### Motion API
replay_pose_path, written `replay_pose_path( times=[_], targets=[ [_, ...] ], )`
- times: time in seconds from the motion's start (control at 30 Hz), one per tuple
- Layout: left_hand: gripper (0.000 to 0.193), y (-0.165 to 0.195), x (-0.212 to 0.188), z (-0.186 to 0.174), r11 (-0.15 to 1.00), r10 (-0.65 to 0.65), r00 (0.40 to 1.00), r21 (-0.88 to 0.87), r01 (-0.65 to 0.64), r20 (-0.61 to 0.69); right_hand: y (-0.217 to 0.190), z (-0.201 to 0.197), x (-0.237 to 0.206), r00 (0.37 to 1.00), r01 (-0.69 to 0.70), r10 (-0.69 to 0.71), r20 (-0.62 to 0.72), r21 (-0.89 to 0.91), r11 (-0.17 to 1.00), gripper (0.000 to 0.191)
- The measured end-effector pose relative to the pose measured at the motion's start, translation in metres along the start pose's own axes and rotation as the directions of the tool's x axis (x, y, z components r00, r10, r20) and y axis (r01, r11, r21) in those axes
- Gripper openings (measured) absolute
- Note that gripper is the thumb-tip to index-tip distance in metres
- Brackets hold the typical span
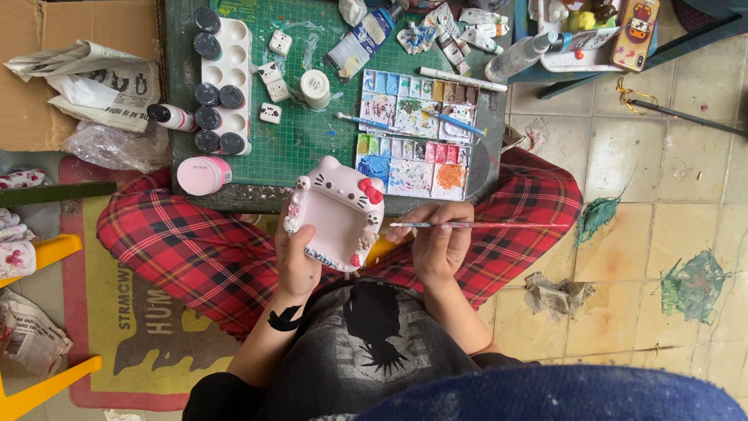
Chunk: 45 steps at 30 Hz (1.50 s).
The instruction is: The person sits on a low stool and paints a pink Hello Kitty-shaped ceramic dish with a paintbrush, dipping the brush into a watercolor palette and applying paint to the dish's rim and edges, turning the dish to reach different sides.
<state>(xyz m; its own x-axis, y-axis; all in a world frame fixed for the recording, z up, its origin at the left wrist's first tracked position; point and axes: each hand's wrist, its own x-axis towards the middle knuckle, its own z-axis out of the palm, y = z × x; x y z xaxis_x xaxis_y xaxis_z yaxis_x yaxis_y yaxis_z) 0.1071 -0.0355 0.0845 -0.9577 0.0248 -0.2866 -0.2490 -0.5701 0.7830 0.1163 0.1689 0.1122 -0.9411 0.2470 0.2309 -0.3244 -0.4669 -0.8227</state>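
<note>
Blue cloth [561, 394] is filling the frame's bottom edge, closest to the lens, and just beyond it the person is sitting cross-legged in red plaid trousers [187, 249] so the lap is serving as a work rest. Above the knees, a low table's green cutting mat [296, 132] is keeping supplies within reach: a white mixing palette [226, 78] with dark paint pots at the mat's left, a paint-smeared watercolour tray [413, 125] at its right. Just below the mat's near edge, the left hand [296, 261] is gripping a pink cat-shaped ceramic tray [339, 214], fingers wrapped round its side, tilting its face upward for viewing. Beside it, the right hand [436, 245] is pinching a thin paintbrush [475, 225], fingers closed on the handle, holding it level and clear of the piece.
</note>
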Motion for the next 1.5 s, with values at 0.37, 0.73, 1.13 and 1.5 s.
replay_pose_path(
  times=[0.37,0.73,1.13,1.5],
  targets=[
    [0.059,-0.01,-0.007,-0.001,0.987,-0.125,0.991,-0.094,0.128,0.046,-0.002,0.008,-0.007,0.999,0.052,-0.053,0.006,0.044,0.998,0.018],
    [0.05,0.01,0.01,-0.032,0.994,0.089,0.992,-0.049,-0.094,-0.091,0.071,-0.114,0.021,0.909,-0.324,0.167,-0.381,-0.396,0.859,0.011],
    [0.047,0.019,0.011,-0.035,0.993,0.097,0.982,-0.057,-0.107,-0.159,0.087,-0.113,0.017,0.913,-0.385,0.145,-0.382,-0.684,0.619,0.01],
    [0.043,0.02,0.009,-0.032,0.994,0.094,0.987,-0.035,-0.099,-0.129,0.081,-0.105,0.012,0.965,-0.26,0.1,-0.241,-0.863,0.433,0.008]
  ],
)
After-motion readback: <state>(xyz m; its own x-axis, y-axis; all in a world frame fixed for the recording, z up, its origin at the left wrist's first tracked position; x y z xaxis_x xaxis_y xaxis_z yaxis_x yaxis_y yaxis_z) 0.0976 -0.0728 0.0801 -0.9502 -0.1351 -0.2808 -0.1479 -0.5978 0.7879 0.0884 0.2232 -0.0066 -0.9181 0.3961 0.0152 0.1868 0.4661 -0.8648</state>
